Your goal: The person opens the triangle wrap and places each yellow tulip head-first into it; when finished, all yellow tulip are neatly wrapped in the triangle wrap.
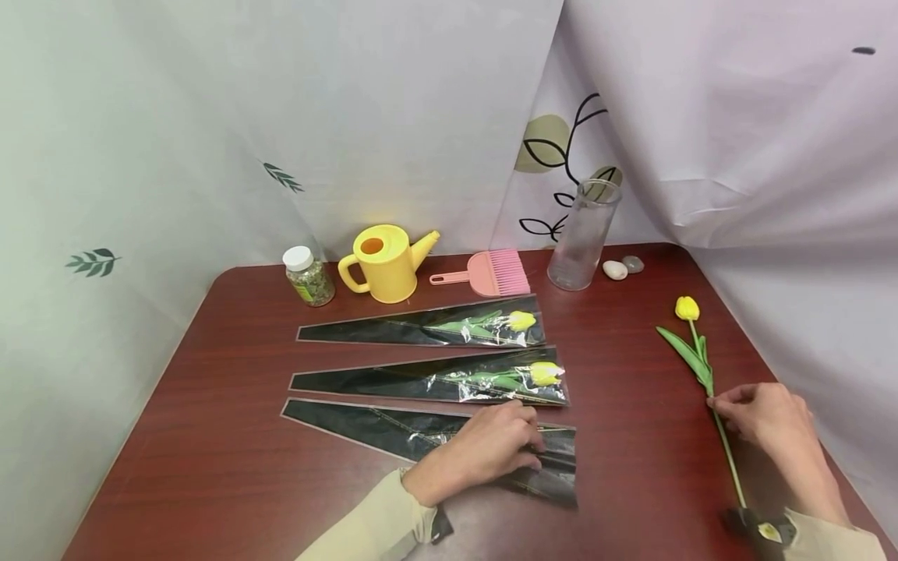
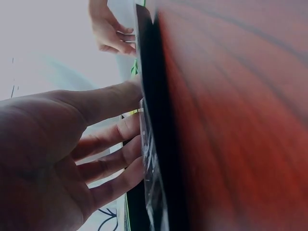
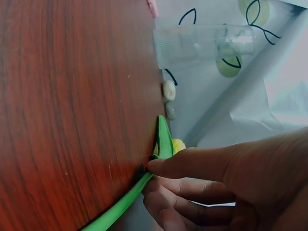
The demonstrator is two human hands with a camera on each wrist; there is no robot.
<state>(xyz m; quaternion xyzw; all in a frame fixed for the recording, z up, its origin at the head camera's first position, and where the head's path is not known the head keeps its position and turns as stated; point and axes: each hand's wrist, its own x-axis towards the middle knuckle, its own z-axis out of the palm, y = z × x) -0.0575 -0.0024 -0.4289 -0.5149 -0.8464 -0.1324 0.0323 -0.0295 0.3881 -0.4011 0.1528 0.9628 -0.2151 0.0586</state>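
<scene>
Yellow watering can (image 1: 391, 276) near pink brush (image 1: 486, 273)

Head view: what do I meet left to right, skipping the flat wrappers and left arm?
White-lidded jar → yellow watering can → pink brush → clear vase → white stone → grey stone → loose tulip's yellow bloom → right hand.

Left hand (image 1: 487, 442) palm down — right hand (image 1: 773, 421) pinching.

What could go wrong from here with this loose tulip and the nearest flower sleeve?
The loose tulip has a splayed leaf that might catch on the nearest flower sleeve.
The left hand touches that sleeve and could crease it or push it into the middle flower sleeve.
The right hand pinches the tulip below its bloom, which could swing if lifted.
</scene>
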